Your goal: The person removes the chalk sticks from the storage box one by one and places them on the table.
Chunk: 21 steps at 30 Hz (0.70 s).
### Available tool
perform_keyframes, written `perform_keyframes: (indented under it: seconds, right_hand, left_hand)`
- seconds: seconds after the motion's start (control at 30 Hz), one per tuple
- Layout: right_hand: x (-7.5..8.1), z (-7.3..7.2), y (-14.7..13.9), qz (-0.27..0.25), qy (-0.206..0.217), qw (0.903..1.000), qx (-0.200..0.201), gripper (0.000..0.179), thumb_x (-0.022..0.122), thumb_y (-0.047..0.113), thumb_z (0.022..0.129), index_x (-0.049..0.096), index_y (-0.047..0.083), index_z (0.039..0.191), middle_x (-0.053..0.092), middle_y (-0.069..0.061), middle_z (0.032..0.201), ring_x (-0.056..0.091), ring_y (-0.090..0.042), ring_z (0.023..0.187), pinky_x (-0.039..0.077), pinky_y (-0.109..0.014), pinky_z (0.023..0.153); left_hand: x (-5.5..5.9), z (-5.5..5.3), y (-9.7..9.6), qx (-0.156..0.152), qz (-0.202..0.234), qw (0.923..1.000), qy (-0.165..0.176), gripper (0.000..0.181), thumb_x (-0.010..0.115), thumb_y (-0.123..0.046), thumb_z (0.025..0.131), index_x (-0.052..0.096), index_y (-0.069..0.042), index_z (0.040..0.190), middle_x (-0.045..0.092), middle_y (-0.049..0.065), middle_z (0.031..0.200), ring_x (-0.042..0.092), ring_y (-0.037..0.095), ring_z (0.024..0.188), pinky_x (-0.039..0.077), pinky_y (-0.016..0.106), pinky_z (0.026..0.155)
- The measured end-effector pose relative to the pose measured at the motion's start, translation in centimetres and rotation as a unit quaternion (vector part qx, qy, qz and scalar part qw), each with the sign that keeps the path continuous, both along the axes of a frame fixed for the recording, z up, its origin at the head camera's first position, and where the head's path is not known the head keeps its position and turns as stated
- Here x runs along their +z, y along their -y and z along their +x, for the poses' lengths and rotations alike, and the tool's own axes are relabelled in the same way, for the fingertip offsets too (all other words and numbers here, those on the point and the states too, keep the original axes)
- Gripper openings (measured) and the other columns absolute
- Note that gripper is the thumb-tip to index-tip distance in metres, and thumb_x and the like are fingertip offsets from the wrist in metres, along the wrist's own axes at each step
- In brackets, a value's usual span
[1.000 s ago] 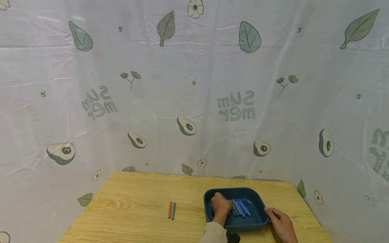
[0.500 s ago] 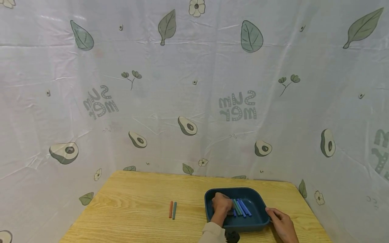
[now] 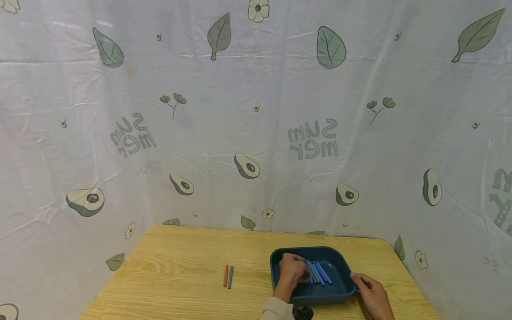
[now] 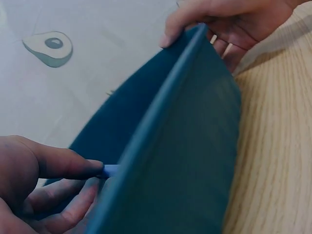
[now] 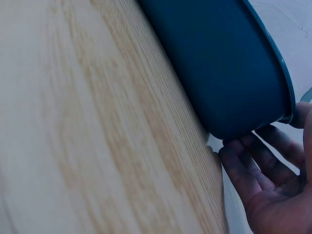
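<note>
A dark blue rectangular tray (image 3: 340,278) stands on the wooden table, with several slim blue and green chalk-like sticks (image 3: 320,273) lying side by side inside. My left hand (image 3: 292,271) reaches over the near rim into its left half. In the left wrist view, the left thumb and fingers pinch a blue stick (image 4: 111,170), partly hidden by the tray wall (image 4: 190,151). My right hand (image 3: 373,293) grips the tray's right near corner, thumb on the rim. The right wrist view shows that hand's other fingers (image 5: 258,156) against the tray's underside.
An orange stick (image 3: 226,275) and a teal stick (image 3: 230,277) lie nearly parallel on the table (image 3: 180,262), left of the tray. Behind the table hangs a pale patterned sheet (image 3: 216,186).
My left hand has shifted slightly inside the tray, and more of the leftmost blue stick shows beside its fingers. The right hand keeps its grip on the corner.
</note>
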State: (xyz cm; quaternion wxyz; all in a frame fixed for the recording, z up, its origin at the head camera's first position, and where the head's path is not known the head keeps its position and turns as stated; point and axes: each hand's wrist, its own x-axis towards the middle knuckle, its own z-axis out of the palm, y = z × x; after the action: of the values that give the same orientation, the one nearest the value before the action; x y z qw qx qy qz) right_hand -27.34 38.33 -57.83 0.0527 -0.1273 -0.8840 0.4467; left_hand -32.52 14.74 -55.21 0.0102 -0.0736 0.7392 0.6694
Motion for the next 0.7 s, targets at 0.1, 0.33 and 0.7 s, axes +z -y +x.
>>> perform_keyframes:
  seconds: [0.1,0.33,0.7]
  right_hand:
    - [0.0,0.0,0.0,0.001,0.002,1.0,0.002,0.073,0.051,0.063,0.108,0.072,-0.002,0.135,0.068,-0.028,0.141,0.055,-0.055,0.137,0.05,-0.066,0.109]
    - [-0.1,0.0,-0.1,0.003,0.0,1.0,-0.002,0.075,0.052,0.064,0.107,0.071,-0.002,0.137,0.067,-0.028,0.142,0.054,-0.056,0.139,0.048,-0.068,0.112]
    - [-0.3,-0.1,-0.1,-0.002,-0.002,1.0,-0.003,0.073,0.053,0.063,0.107,0.072,-0.002,0.135,0.068,-0.028,0.141,0.054,-0.056,0.138,0.049,-0.067,0.11]
  left_hand:
    - [0.7,0.1,0.6,-0.01,0.015,0.9998,-0.004,0.029,0.081,0.014,0.075,0.081,-0.003,0.1,0.075,0.008,0.082,0.075,0.021,0.06,0.066,0.039,0.056]
    - [2.8,0.8,2.1,-0.034,0.051,0.9977,-0.028,0.03,0.078,0.012,0.081,0.079,0.002,0.109,0.077,0.014,0.083,0.077,0.021,0.068,0.067,0.038,0.06]
    - [5.0,1.2,5.5,-0.053,0.073,0.9935,-0.07,0.032,0.077,0.008,0.083,0.078,0.004,0.115,0.081,0.017,0.096,0.08,0.025,0.077,0.069,0.042,0.069]
